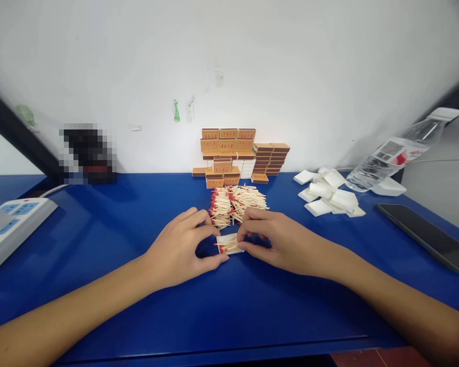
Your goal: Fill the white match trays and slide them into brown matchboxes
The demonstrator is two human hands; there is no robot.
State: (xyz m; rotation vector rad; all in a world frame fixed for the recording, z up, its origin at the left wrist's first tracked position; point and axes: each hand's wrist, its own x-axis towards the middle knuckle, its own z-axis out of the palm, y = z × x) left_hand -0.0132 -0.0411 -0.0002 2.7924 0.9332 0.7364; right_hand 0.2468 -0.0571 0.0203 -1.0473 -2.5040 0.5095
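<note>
Noted: shallow rectangular tray (232, 237) of thin white card, partly filled with slim wooden matches (226, 247), red-tipped. Beyond it, loose match heap (250, 196) and stacked matchboxes (228, 147), orange-tan with dark brown sides. To the right, smooth white spare trays (331, 196), clear plastic bottle (396, 150), flat dark phone (424, 234). Glossy blue tabletop (168, 326); scuffed pale wall (156, 56) behind. Tray directly between both hands. Left hand (181, 244): thumb and forefinger parted around its left end; cannot tell grip. Right hand (265, 237): fingertips narrowed at its right end; cannot tell contents.
</note>
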